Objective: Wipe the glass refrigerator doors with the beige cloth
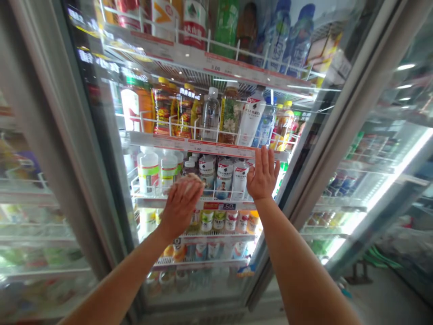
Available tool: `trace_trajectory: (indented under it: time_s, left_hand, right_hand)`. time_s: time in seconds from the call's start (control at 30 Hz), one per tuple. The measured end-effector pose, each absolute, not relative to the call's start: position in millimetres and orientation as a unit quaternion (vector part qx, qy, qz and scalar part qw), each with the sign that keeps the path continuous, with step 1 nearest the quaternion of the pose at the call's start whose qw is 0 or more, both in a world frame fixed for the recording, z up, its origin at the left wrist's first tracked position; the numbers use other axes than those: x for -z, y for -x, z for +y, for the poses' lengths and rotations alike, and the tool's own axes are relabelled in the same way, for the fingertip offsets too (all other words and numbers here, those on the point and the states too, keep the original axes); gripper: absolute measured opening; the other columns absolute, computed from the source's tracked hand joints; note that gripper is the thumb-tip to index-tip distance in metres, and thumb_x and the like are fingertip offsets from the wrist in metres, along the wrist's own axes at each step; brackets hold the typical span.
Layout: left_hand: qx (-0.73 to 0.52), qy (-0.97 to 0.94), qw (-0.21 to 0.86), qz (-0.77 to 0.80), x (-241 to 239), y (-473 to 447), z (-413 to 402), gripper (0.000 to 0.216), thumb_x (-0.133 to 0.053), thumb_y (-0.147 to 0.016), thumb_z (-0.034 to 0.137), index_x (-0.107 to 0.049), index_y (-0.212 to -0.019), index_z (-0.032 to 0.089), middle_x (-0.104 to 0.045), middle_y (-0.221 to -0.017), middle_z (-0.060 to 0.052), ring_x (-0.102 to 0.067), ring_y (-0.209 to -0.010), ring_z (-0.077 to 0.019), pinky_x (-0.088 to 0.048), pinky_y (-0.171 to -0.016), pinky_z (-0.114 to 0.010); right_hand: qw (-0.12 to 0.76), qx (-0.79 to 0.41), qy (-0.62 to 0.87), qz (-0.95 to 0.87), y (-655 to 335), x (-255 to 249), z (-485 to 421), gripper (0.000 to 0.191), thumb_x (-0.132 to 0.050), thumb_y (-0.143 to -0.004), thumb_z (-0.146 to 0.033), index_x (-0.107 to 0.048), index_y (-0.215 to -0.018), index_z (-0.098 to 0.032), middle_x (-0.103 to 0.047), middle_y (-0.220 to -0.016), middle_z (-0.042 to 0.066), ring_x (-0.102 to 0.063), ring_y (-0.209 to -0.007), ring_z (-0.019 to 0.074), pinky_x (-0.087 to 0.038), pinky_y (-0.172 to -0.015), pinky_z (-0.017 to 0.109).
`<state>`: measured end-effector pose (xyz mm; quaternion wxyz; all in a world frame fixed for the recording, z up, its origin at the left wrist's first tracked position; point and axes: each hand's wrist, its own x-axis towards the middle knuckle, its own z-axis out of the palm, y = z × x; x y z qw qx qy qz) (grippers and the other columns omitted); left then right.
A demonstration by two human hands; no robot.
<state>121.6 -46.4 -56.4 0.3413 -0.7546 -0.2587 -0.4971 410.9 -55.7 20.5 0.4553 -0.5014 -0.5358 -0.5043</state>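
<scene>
A glass door (203,282) of a drinks cooler stands in front of me, with bottles on shelves behind it. My left hand (180,205) presses a crumpled, pale pinkish cloth (193,178) to the glass, its fingers bent over the cloth. Most of the cloth is hidden under the hand. To the right, my right hand (263,176) lies flat on the pane near the door's right edge, fingers stretched upward and holding nothing. Behind the glass, white-labelled bottles (224,174) line the shelf between the two hands.
Metal door frames (341,113) run along both sides of the pane. Shelves with wire rails and price strips (216,146) hold several bottles inside. More cooler doors stand left and right. Green cord-like items (382,258) and a plastic-covered pile (406,239) are at the lower right.
</scene>
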Motion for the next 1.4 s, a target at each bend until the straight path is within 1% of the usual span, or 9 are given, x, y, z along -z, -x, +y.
trace_trajectory:
  time_s: [0.1, 0.23, 0.4, 0.57, 0.77, 0.97, 1.1, 1.2, 1.4]
  left_hand:
    - [0.449, 0.783, 0.352, -0.25, 27, -110, -41, 0.073, -0.044, -0.104, 0.009, -0.019, -0.169, 0.031, -0.044, -0.163, -0.004, -0.019, -0.16, -0.0224, -0.012, -0.136, -0.049]
    - [0.565, 0.698, 0.327, -0.292, -24, -95, -36, 0.062, -0.043, -0.109, 0.015, -0.027, -0.168, 0.024, -0.032, -0.17, -0.01, -0.02, -0.16, -0.0291, -0.017, -0.134, -0.055]
    - [0.531, 0.722, 0.344, -0.279, 27, -116, -45, 0.072, -0.045, -0.104, 0.009, -0.02, -0.17, 0.023, -0.026, -0.172, -0.007, -0.01, -0.162, -0.0267, -0.012, -0.135, -0.051]
    - [0.421, 0.792, 0.385, -0.218, 14, -110, -35, 0.078, -0.043, -0.102, 0.005, -0.018, -0.169, 0.034, -0.047, -0.162, 0.0, -0.021, -0.16, -0.0182, -0.016, -0.136, -0.046]
    - [0.532, 0.711, 0.351, -0.298, -4, -108, -38, 0.074, -0.043, -0.105, 0.013, -0.013, -0.171, 0.026, -0.024, -0.173, -0.006, -0.011, -0.162, -0.0288, -0.015, -0.134, -0.058]
    - [0.415, 0.809, 0.363, -0.203, 11, -121, -42, 0.078, -0.049, -0.097, 0.008, -0.03, -0.165, 0.04, -0.052, -0.158, 0.001, -0.037, -0.154, -0.0193, -0.028, -0.131, -0.047]
    - [0.492, 0.75, 0.365, -0.249, -32, -110, -32, 0.068, -0.045, -0.102, 0.012, -0.028, -0.167, 0.025, -0.042, -0.165, -0.008, -0.023, -0.159, -0.0288, -0.017, -0.132, -0.057]
    - [0.55, 0.71, 0.342, -0.277, -24, -121, -34, 0.07, -0.045, -0.101, 0.012, -0.026, -0.168, 0.022, -0.033, -0.169, -0.01, -0.015, -0.161, -0.0296, -0.014, -0.133, -0.058]
    - [0.4, 0.828, 0.331, -0.214, -1, -139, -40, 0.076, -0.049, -0.092, 0.004, -0.041, -0.161, 0.037, -0.053, -0.157, 0.002, -0.029, -0.157, -0.0172, -0.017, -0.134, -0.046]
  right_hand:
    - [0.455, 0.498, 0.506, -0.538, -412, -20, -55, 0.061, -0.035, -0.103, -0.031, -0.039, -0.163, -0.019, -0.05, -0.162, 0.011, -0.034, -0.157, 0.0237, -0.019, -0.13, 0.047]
    - [0.457, 0.499, 0.504, -0.537, -412, -19, -56, 0.061, -0.036, -0.103, -0.03, -0.039, -0.163, -0.019, -0.05, -0.162, 0.011, -0.033, -0.157, 0.0231, -0.018, -0.13, 0.046]
    - [0.457, 0.529, 0.483, -0.528, -411, -20, -56, 0.059, -0.036, -0.104, -0.029, -0.04, -0.162, -0.016, -0.053, -0.159, 0.011, -0.034, -0.157, 0.0217, -0.018, -0.13, 0.044]
    - [0.45, 0.521, 0.497, -0.529, -412, -19, -55, 0.06, -0.035, -0.104, -0.03, -0.04, -0.162, -0.018, -0.051, -0.161, 0.011, -0.035, -0.157, 0.0226, -0.019, -0.13, 0.045]
    - [0.455, 0.515, 0.494, -0.533, -412, -19, -56, 0.061, -0.035, -0.103, -0.03, -0.039, -0.163, -0.018, -0.051, -0.161, 0.011, -0.036, -0.156, 0.0234, -0.02, -0.129, 0.047]
    - [0.455, 0.514, 0.495, -0.533, -412, -20, -56, 0.061, -0.035, -0.103, -0.031, -0.038, -0.163, -0.019, -0.051, -0.161, 0.011, -0.035, -0.157, 0.0219, -0.019, -0.13, 0.045]
    - [0.458, 0.505, 0.497, -0.537, -412, -19, -55, 0.061, -0.035, -0.103, -0.031, -0.039, -0.162, -0.018, -0.05, -0.161, 0.011, -0.034, -0.157, 0.0222, -0.018, -0.13, 0.046]
    - [0.456, 0.498, 0.504, -0.539, -412, -18, -55, 0.061, -0.034, -0.103, -0.031, -0.039, -0.163, -0.019, -0.05, -0.162, 0.011, -0.034, -0.157, 0.0222, -0.018, -0.13, 0.046]
    - [0.455, 0.501, 0.503, -0.537, -413, -18, -55, 0.06, -0.035, -0.103, -0.031, -0.042, -0.161, -0.019, -0.051, -0.161, 0.011, -0.035, -0.157, 0.0229, -0.018, -0.13, 0.046]
